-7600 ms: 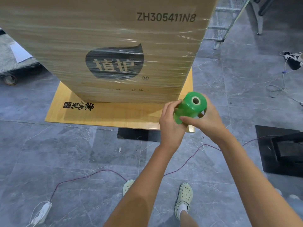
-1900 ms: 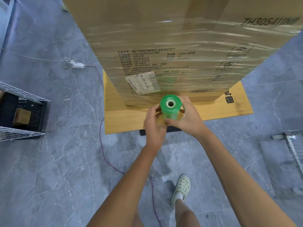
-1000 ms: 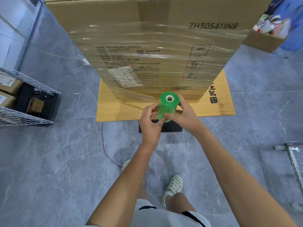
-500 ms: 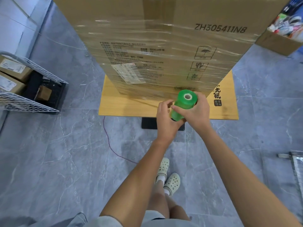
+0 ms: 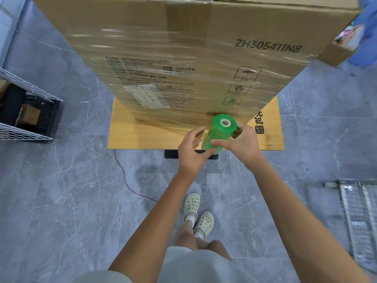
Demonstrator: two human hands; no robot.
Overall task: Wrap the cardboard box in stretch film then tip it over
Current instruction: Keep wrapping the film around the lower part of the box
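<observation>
A tall cardboard box [image 5: 183, 58] stands upright on a flat yellow-brown board [image 5: 130, 137]. Clear stretch film covers its middle and lower part; the top band is bare. I hold a green roll of stretch film [image 5: 219, 132] upright, close to the box's lower right part. My left hand [image 5: 192, 149] cups the roll's lower left side, fingers partly spread. My right hand [image 5: 241, 140] grips it from the right. A thin sheet of film runs from the roll to the box's bottom edge.
A white wire basket [image 5: 22, 111] with small cartons sits on the grey tile floor at left. A thin red cable [image 5: 126, 180] trails across the floor. A metal rack [image 5: 359, 203] lies at right. Another open carton [image 5: 336, 52] stands behind the box. My feet [image 5: 196, 215] are just behind my hands.
I have walked around the box with the roll, passing from the logo side to the label side. In the last second the roll has moved right along this face.
</observation>
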